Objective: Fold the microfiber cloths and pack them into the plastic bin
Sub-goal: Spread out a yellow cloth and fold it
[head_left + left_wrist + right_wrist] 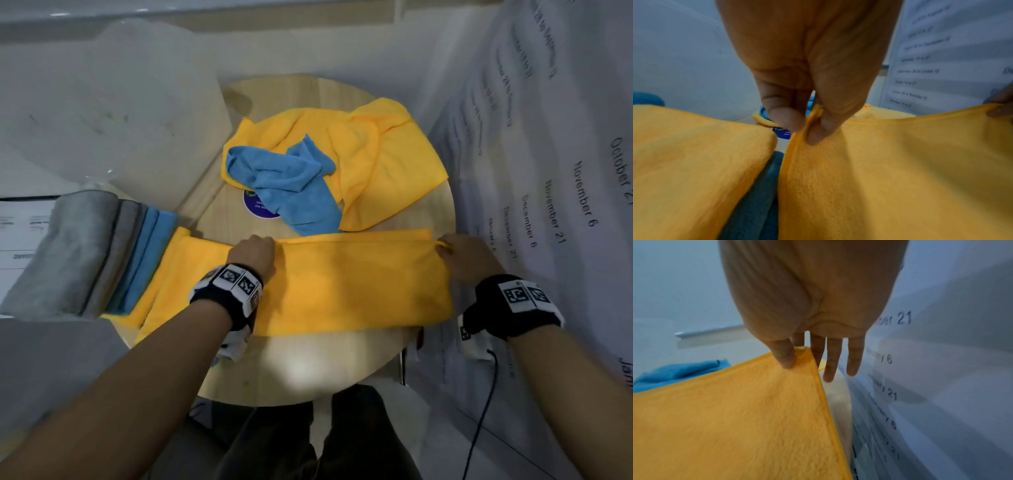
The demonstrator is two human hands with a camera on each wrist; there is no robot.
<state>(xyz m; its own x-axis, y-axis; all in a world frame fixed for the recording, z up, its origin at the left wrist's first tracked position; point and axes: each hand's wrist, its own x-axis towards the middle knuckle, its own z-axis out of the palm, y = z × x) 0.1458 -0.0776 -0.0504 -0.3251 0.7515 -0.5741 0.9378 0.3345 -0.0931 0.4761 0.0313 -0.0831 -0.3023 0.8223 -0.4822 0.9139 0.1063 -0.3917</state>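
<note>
Right now my left hand (pixel 807 68) pinches the far left corner of the yellow microfiber cloth (pixel 352 284) between thumb and forefinger, the hem bunched up between the pads. My right hand (pixel 809 305) nips the far right corner with its thumb (pixel 784 356) on top of the fabric and at least one finger beneath, while the remaining fingers hang straight and loose past the edge. Between the two hands the cloth stretches as a long band across the near half of the round pale wooden table (pixel 308 370), and its far edge looks doubled, so I judge it already folded once lengthwise.

Just left of my left hand lies another folded yellow piece, and beyond it a row of folded blue and grey cloths (pixel 102 253) stands on edge; whether that row sits in the plastic bin I cannot tell. Farther off on the table a crumpled blue cloth (pixel 291 181) lies over a rumpled yellow cloth (pixel 383 154), both still unfolded. A white sheet printed with dates (pixel 548 171) hangs at the right.

I judge the step in hand to be the second fold. Next, one end should go over the other with corners matched, edges kept taut.
</note>
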